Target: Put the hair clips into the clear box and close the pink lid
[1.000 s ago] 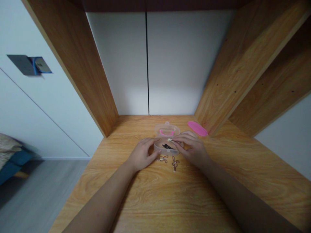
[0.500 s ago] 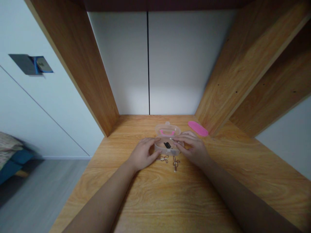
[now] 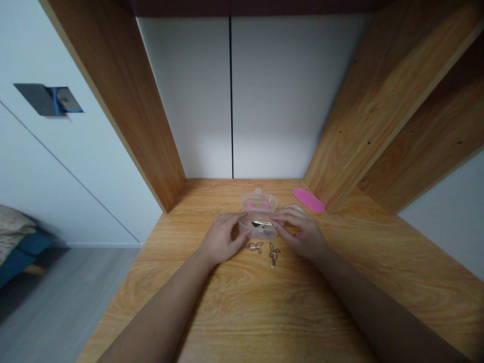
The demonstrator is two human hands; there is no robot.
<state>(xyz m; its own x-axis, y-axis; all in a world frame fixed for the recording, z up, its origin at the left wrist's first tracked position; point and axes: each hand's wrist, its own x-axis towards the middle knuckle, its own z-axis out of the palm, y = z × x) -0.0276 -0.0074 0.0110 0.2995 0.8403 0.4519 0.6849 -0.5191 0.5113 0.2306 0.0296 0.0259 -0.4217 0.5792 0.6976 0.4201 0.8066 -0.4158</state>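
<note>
A clear plastic box (image 3: 249, 233) with its lid (image 3: 258, 197) hinged up and a pink handle stands on the wooden surface. My left hand (image 3: 224, 239) grips its left end, thumb in front and fingers at the back. Around the right end curl the fingers of my right hand (image 3: 301, 233), closed on the box. Inside lie silver hair clips (image 3: 261, 223) over something black, partly hidden; one clip's end reaches my right fingertips. Two bent-wire metal pieces, a left one (image 3: 254, 247) and a right one (image 3: 273, 254), lie in front of the box.
A flat pink oval piece (image 3: 308, 200) rests at the back right, by the upright wooden panel (image 3: 340, 146). Another wooden panel (image 3: 151, 131) stands on the left. White boards (image 3: 272, 101) close the back.
The silver clip that my right fingers held above the box now lies inside, over the black item. The box has shifted slightly left. My left hand has hardly moved.
</note>
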